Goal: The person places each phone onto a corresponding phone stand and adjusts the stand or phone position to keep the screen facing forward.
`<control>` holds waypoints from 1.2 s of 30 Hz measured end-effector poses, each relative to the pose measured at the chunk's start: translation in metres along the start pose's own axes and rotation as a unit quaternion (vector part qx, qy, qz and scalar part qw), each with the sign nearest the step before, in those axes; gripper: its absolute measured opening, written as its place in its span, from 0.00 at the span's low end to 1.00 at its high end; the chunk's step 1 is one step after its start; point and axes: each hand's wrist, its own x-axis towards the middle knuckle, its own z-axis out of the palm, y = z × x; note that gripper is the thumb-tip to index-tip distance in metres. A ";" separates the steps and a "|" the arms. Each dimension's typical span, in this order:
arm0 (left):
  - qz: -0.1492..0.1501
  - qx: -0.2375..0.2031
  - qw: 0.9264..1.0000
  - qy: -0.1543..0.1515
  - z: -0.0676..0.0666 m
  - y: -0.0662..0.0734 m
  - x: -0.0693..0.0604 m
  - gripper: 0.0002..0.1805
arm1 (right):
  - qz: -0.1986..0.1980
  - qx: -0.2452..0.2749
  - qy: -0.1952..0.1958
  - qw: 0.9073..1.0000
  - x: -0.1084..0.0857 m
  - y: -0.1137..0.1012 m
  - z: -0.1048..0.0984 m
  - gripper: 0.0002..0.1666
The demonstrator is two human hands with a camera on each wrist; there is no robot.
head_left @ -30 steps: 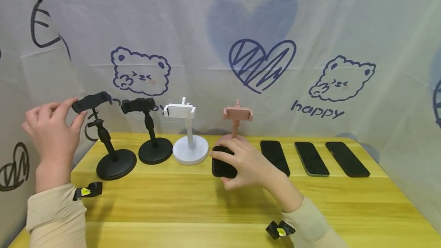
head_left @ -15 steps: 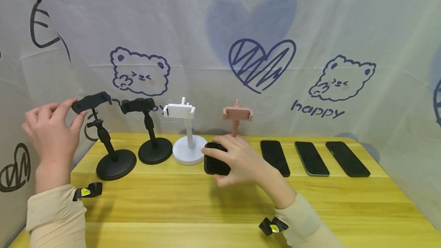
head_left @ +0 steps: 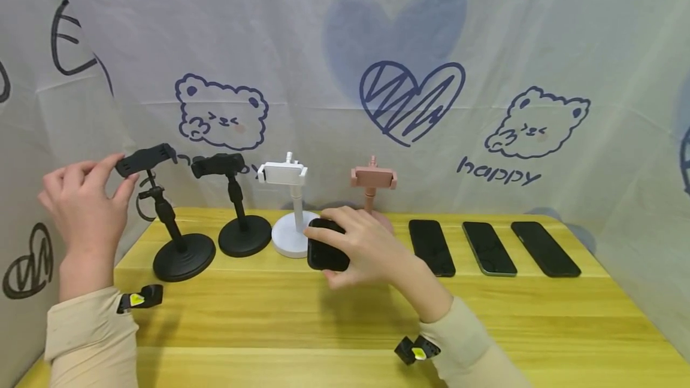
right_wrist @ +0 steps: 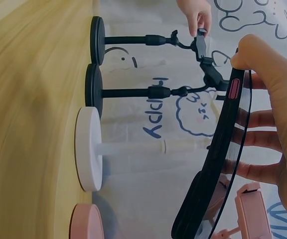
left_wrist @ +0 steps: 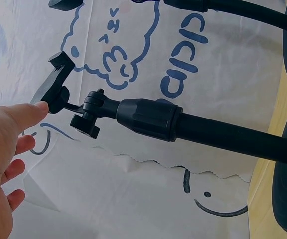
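My left hand (head_left: pixel 88 208) pinches the left end of the clamp (head_left: pixel 144 160) on the leftmost black phone stand (head_left: pixel 184 257); the left wrist view shows the thumb on the clamp (left_wrist: pixel 54 87). My right hand (head_left: pixel 372 247) grips a black phone (head_left: pixel 326 251) by its edges, held above the table in front of the white stand (head_left: pixel 287 237) and left of the pink stand (head_left: pixel 373 178). In the right wrist view the phone (right_wrist: pixel 211 154) is seen edge-on, thumb on one side and fingers on the other.
A second black stand (head_left: pixel 245 236) stands between the leftmost one and the white one. Three dark phones (head_left: pixel 432 247), (head_left: pixel 489 248), (head_left: pixel 545 248) lie on the wooden table (head_left: pixel 259 322) at the right. A printed cloth (head_left: pixel 302 29) hangs behind.
My right hand has moved left with the black phone, from before the pink stand to before the white stand's base. My left hand keeps its pinch on the clamp.
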 end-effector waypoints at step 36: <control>0.005 -0.015 1.000 0.008 -0.002 -0.001 -0.002 0.19 | -0.016 0.034 0.042 0.998 0.043 -0.015 0.011 0.37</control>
